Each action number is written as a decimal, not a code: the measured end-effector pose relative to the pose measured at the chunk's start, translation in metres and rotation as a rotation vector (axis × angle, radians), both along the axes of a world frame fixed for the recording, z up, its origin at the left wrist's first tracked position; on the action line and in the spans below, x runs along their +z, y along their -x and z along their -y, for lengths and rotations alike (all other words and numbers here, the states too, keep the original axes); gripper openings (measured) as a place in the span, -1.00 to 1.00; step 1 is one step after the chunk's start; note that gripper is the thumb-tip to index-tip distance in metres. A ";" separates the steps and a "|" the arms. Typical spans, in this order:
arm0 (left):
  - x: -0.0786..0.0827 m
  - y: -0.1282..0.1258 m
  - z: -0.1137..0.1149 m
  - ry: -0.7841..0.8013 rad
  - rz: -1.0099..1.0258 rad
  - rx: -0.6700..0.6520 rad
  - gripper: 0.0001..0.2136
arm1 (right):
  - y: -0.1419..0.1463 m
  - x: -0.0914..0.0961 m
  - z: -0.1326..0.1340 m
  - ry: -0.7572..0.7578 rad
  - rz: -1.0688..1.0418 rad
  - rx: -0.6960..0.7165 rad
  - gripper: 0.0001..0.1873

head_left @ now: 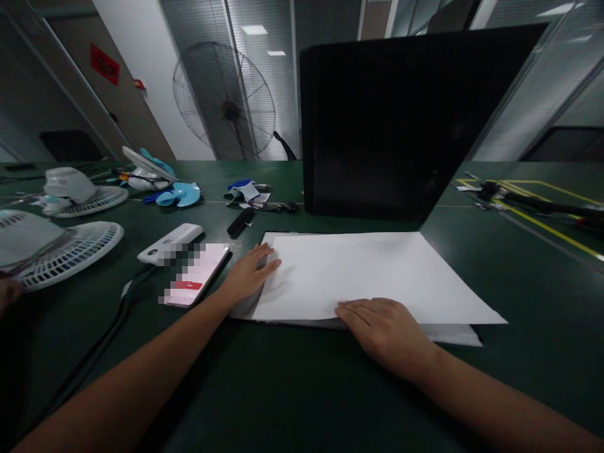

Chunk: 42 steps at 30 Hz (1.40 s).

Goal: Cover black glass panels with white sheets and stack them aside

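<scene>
A large white sheet of paper (349, 264) lies on the dark green table, on top of a flat dark-edged thing and another pale sheet (455, 334) that shows at the front right. My left hand (250, 272) rests at the sheet's left edge, thumb and fingers apart. At the front edge lies my right hand (384, 330), palm down, its fingers flat and close together on the paper. The right front corner of the sheet juts out past what is under it.
A large black panel (401, 126) stands behind the paper. To the left are a phone (201, 274), a white device (172, 244) with a cable, and white fan parts (80, 251). Another person's hand (7, 294) shows at the left edge. Yellow tape lines (552, 226) mark the right side.
</scene>
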<state>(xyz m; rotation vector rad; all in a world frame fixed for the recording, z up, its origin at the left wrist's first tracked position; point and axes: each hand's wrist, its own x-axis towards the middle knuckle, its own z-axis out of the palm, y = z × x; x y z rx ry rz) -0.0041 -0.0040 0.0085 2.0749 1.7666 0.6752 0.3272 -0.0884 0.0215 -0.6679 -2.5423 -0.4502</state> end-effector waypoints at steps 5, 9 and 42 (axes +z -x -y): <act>0.000 0.001 0.000 0.013 -0.044 -0.021 -0.38 | 0.004 -0.003 -0.002 0.143 -0.046 0.015 -0.76; -0.001 0.002 0.000 0.007 -0.048 -0.006 -0.41 | 0.008 0.001 -0.003 0.370 0.004 0.143 -0.62; -0.006 0.005 -0.006 -0.011 0.036 0.002 -0.55 | 0.001 0.007 -0.007 -0.022 -0.010 0.086 -0.79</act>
